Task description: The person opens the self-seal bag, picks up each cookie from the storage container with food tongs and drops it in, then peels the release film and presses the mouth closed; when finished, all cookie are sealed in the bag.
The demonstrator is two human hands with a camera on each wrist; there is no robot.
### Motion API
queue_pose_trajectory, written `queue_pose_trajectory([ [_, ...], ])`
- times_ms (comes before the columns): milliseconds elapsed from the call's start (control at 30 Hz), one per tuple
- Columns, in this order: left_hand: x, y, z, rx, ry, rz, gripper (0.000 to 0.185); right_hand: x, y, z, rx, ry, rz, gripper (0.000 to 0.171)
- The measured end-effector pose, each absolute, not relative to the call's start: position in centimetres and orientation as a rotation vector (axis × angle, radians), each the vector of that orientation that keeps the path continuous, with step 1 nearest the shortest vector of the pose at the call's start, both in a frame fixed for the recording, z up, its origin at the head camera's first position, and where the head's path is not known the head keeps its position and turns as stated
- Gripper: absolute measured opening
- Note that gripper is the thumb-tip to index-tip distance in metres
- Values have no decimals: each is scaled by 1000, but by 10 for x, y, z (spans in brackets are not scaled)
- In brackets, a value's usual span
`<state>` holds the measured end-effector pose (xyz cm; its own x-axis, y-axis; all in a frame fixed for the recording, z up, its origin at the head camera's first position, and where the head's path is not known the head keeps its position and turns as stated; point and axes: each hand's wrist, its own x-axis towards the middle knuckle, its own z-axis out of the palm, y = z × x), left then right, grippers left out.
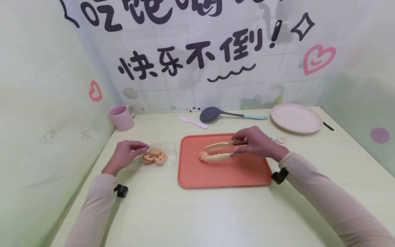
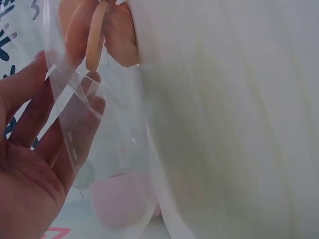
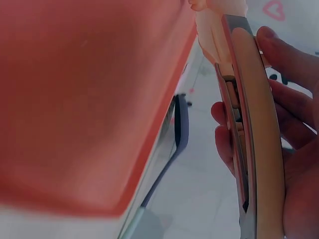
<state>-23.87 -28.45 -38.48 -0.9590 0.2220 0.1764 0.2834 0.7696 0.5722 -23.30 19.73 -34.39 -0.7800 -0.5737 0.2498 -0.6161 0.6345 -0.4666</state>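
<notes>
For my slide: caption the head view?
Right hand grips beige tongs over orange tray; left hand holds clear biscuit bag.

tray [image 1: 216,175] coral | tongs [image 1: 219,152] cream | biscuits [image 1: 154,156] tan | mug [image 1: 121,117] pink

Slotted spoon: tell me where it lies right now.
In the head view the slotted spoon lies at the back of the table by the wall, beyond the orange tray, between the small knife and the plate.
</notes>
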Motion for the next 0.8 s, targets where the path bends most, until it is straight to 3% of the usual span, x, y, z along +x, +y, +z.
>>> queue_pose_trajectory([
  [433, -236, -282, -382, -389, -2871, -957, 18, -248, 107, -348, 1022, -2822, 927, 34],
  [800, -235, -282, -380, -418, -2860, -964, 18, -250, 61, -349, 989, -2796, 932, 33],
])
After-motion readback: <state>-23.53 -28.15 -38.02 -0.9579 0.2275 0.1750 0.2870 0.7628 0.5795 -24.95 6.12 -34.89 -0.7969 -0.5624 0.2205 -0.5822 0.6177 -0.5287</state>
